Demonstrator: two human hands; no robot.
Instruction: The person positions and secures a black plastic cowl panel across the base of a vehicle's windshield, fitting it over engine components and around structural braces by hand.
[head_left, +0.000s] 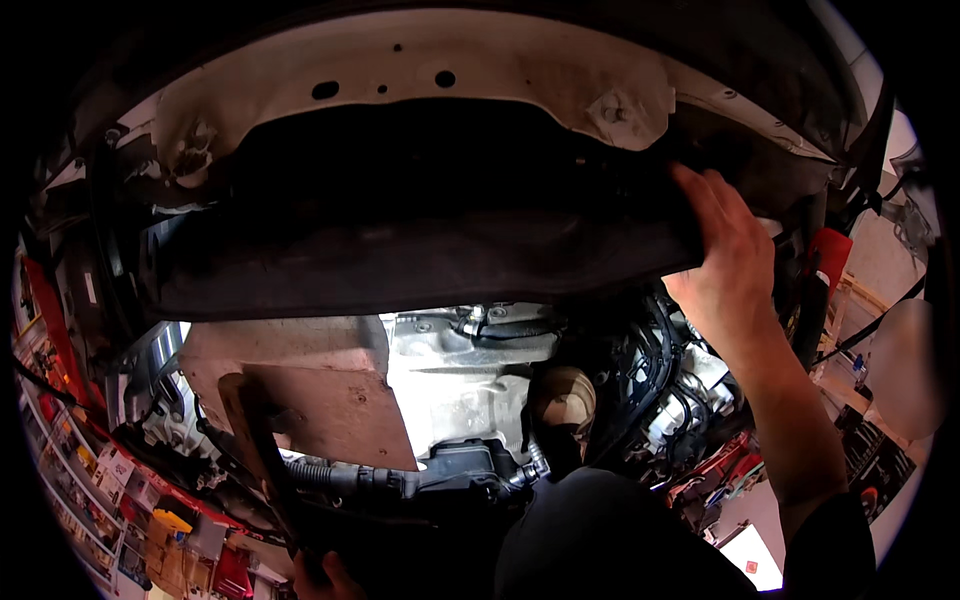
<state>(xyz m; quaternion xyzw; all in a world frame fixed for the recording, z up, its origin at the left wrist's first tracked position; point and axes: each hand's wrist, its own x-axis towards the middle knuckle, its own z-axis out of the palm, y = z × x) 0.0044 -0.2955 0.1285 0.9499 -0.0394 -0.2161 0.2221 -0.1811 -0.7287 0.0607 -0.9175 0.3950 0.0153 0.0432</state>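
Panel: black undertray [420, 230] sags overhead, its right edge pinched in right hand [725, 255].
Left hand [325, 575]: low, clenched around dark tool handle [265, 450].
Advice: probably best to support the panel flat and level, keeping clear of engine [470, 370] below the hand.
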